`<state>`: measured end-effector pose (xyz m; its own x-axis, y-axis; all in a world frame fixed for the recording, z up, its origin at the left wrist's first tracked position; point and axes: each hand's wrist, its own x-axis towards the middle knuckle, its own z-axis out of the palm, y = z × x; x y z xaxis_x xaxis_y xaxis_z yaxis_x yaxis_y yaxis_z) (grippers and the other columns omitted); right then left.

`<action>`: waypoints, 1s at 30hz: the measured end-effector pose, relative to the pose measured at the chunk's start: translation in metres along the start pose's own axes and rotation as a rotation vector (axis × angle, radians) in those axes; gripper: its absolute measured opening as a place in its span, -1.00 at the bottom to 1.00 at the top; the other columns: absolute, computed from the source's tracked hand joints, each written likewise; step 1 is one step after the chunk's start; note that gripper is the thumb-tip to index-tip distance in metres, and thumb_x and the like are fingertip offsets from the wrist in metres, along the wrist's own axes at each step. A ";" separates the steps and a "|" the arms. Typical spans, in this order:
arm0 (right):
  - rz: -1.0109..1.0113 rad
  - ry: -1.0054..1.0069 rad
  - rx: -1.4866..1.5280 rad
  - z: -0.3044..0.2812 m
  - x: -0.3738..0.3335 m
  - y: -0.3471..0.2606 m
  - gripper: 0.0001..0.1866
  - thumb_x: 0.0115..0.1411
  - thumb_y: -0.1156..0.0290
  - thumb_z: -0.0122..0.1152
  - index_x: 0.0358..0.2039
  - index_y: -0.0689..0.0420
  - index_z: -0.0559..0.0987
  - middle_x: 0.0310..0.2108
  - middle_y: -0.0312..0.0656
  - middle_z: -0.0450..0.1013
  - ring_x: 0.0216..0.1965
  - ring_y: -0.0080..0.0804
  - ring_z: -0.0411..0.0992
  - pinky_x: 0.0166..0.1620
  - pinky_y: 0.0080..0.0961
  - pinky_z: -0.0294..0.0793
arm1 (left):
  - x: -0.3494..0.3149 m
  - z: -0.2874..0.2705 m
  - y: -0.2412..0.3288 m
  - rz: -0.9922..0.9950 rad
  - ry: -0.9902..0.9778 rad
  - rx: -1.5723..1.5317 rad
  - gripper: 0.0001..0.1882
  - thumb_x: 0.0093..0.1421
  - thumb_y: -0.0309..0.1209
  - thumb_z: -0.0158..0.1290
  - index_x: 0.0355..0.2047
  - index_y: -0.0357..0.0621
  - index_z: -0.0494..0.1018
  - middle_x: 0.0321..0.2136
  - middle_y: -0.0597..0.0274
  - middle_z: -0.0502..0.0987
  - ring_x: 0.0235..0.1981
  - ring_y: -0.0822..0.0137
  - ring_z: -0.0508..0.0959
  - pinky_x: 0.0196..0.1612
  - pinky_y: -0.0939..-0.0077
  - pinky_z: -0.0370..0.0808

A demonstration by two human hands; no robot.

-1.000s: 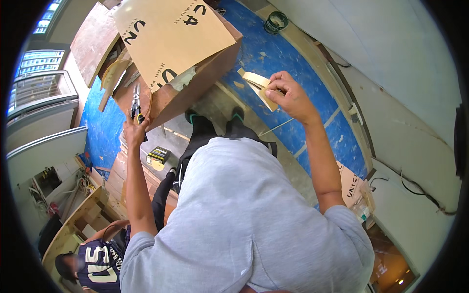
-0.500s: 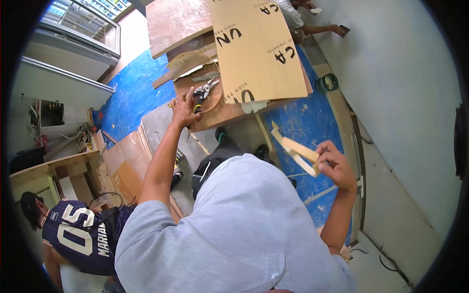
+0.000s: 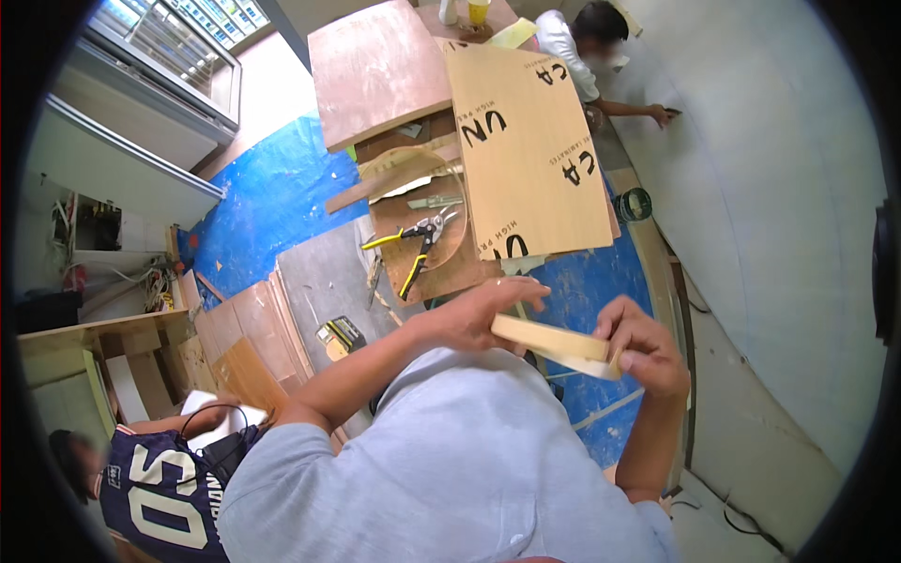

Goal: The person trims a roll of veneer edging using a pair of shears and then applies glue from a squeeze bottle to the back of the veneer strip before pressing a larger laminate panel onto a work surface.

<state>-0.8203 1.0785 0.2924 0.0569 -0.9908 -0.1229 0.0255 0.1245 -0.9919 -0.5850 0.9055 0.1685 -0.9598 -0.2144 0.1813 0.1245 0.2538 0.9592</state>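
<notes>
A pale yellow, bent flat strip [image 3: 554, 340], like wood or laminate, is held in front of my chest. My right hand [image 3: 649, 347] is closed on its right end, thumb and fingers pinching it. At the strip's other end is my left hand [image 3: 474, 314], fingers spread and partly stretched past it. Whether it touches the strip is hard to tell. Tin snips [image 3: 427, 239] with yellow and black handles lie spread on the brown board beyond my left hand, apart from both hands.
A printed tan laminate sheet [image 3: 530, 159] and a pinkish board [image 3: 375, 70] cover the worktable. A yellow-black tool [image 3: 340, 338] sits left. One co-worker [image 3: 572, 56] touches the wall at far right; another [image 3: 169, 479] is at lower left. Blue sheeting [image 3: 282, 178] covers floor.
My left hand has let go of the tin snips and moved right and nearer, to the strip. The strip has turned more level. The lower-left co-worker's arm has come into view.
</notes>
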 end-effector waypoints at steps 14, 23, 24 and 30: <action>-0.324 0.299 0.853 -0.028 0.031 0.024 -0.79 0.47 0.35 -0.03 -0.26 0.23 0.38 -0.16 -0.05 0.36 -0.50 -0.33 0.46 -0.47 -0.41 0.55 | -0.090 -0.132 -0.071 -0.288 0.999 -1.065 -0.83 0.32 -0.31 0.17 -0.26 -0.05 0.40 -0.67 0.50 0.23 -0.71 0.57 0.27 -0.54 0.51 0.44; -0.206 0.643 0.718 -0.018 -0.010 0.047 -0.77 0.45 0.28 0.05 -0.22 0.21 0.42 -0.22 -0.14 0.37 -0.54 -0.49 0.36 -0.60 -0.61 0.43 | -0.095 -0.174 -0.194 -0.370 1.321 -1.404 -0.82 0.43 -0.27 0.06 -0.31 0.03 0.35 -0.69 0.53 0.14 -0.72 0.57 0.20 -0.50 0.51 0.37; -0.206 0.664 0.723 -0.017 -0.014 0.050 -0.77 0.45 0.27 0.06 -0.22 0.20 0.43 -0.22 -0.14 0.37 -0.54 -0.50 0.35 -0.60 -0.62 0.42 | -0.081 -0.175 -0.200 -0.405 1.362 -1.394 -0.84 0.43 -0.27 0.05 -0.30 0.03 0.36 -0.70 0.52 0.15 -0.73 0.56 0.19 -0.50 0.48 0.37; -0.164 0.671 0.732 -0.010 -0.030 0.057 -0.79 0.43 0.29 0.09 -0.14 0.18 0.46 -0.16 -0.20 0.37 -0.44 -0.47 0.36 -0.55 -0.57 0.41 | -0.010 -0.185 -0.252 -0.414 1.450 -1.484 -0.74 0.44 -0.19 0.03 -0.37 0.01 0.32 -0.68 0.49 0.17 -0.72 0.52 0.19 -0.37 0.36 0.47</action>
<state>-0.8307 1.1149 0.2391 -0.5706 -0.7958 -0.2029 0.6027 -0.2379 -0.7617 -0.5599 0.6694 -0.0351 -0.2364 -0.6328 -0.7374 0.7662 -0.5880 0.2590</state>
